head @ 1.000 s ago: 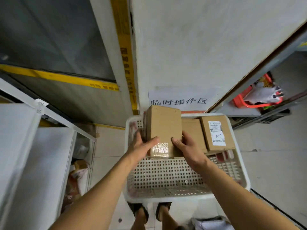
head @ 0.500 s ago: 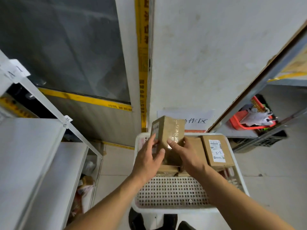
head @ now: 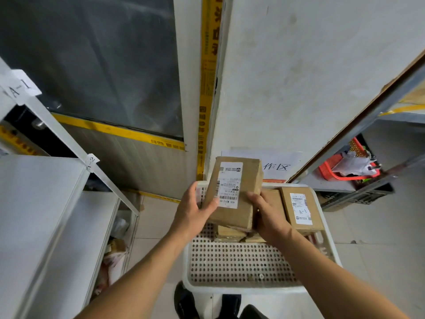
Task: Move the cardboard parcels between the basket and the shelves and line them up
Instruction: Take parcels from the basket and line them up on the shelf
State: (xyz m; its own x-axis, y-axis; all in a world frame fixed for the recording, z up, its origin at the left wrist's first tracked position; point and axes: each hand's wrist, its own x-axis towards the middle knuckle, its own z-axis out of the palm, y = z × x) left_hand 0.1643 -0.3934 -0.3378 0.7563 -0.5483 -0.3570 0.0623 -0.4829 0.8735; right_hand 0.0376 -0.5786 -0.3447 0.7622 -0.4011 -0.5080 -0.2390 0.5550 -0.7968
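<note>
A brown cardboard parcel [head: 248, 180] with a white shipping label facing me is held above the white perforated basket [head: 239, 263]. My left hand [head: 193, 212] grips its left edge and my right hand [head: 269, 215] grips its lower right corner. A second parcel [head: 301, 208] marked A-1 lies flat at the basket's far right. Another parcel [head: 273, 196] lies between them, partly hidden by my right hand, and more cardboard [head: 230, 233] shows under the held one.
White metal shelves [head: 41, 215] stand at the left, with tags A-1 and A-2 on the posts. Another shelf unit at the right holds a red basket [head: 338, 169]. A white wall with a paper sign [head: 276, 162] is straight ahead. My feet show below the basket.
Both hands have lifted the parcel out of the basket and turned it over, so that its labelled face now points at me. The view has tilted upward.
</note>
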